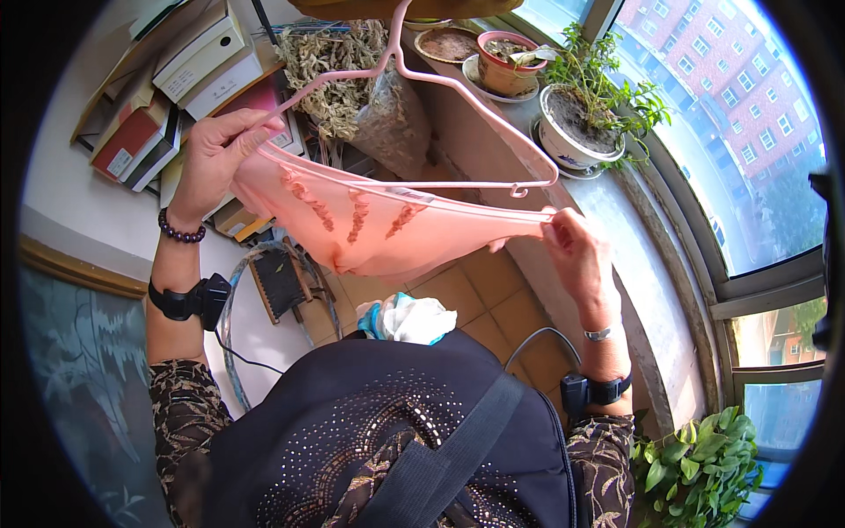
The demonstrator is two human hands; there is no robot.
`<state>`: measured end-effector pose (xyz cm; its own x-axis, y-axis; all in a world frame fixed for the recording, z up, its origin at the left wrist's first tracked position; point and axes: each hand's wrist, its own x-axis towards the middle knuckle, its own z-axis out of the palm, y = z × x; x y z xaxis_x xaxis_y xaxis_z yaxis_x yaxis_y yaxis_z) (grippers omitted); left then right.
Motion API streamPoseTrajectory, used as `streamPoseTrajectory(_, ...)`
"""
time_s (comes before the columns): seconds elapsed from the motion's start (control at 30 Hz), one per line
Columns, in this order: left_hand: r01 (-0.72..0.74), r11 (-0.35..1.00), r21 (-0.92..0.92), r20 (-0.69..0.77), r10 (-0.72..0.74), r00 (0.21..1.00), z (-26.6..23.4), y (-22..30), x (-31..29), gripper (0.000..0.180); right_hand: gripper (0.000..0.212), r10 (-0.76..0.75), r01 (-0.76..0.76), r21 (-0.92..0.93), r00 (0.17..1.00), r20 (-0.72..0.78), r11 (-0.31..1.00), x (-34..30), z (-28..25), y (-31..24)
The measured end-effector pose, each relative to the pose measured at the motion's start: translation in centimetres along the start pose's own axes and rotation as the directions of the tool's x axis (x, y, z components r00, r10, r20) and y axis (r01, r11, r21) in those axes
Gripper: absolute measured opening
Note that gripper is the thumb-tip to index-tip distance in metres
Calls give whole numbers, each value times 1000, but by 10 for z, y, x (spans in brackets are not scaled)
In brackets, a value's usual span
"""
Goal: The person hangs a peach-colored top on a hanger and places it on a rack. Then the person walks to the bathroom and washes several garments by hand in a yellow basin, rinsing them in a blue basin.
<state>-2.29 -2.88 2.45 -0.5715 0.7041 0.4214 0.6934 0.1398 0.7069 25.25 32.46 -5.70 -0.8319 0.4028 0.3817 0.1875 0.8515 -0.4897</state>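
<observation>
A pair of pink briefs (370, 231) is stretched out between my two hands, with ruffled strips running down its front. My left hand (224, 158) is closed on one end of the waistband, right where the left arm of the pink clothes hanger (458, 86) meets it. On the other side, my right hand (576, 251) pinches the far end of the waistband and pulls it taut. The hanger's right corner stands free above the waistband, apart from my right hand. Its lower bar runs just along the briefs' top edge.
Potted plants (576, 128) line the sill by the window at the right. Box files (198, 66) fill a shelf at the left, beside dried plants (334, 70). White and blue cloth (409, 319) lies near my waist. A leafy plant (704, 462) is at lower right.
</observation>
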Motion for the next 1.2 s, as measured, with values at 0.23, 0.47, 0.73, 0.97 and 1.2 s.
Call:
streamPoseTrajectory(0.23,-14,998,65,42,12,999,-12,10,-4,20,10,-126,129,7,977,-174,992,22,-35,-21)
streamPoseTrajectory(0.47,-25,999,40,-89,28,996,1,-6,-13,21,13,-2,9,64,996,-95,998,28,-36,-29)
streamPoseTrajectory(0.73,-90,994,56,-51,93,994,0,-13,-19,21,13,-9,18,146,998,-67,989,28,-43,-28)
streamPoseTrajectory(0.97,-10,1000,-3,-182,10,983,2,-9,-18,22,12,88,-86,150,996,-3,985,26,-37,-30)
streamPoseTrajectory(1.2,-77,996,48,-73,80,994,-3,-12,-20,22,12,32,-30,165,999,-7,986,26,-36,-28)
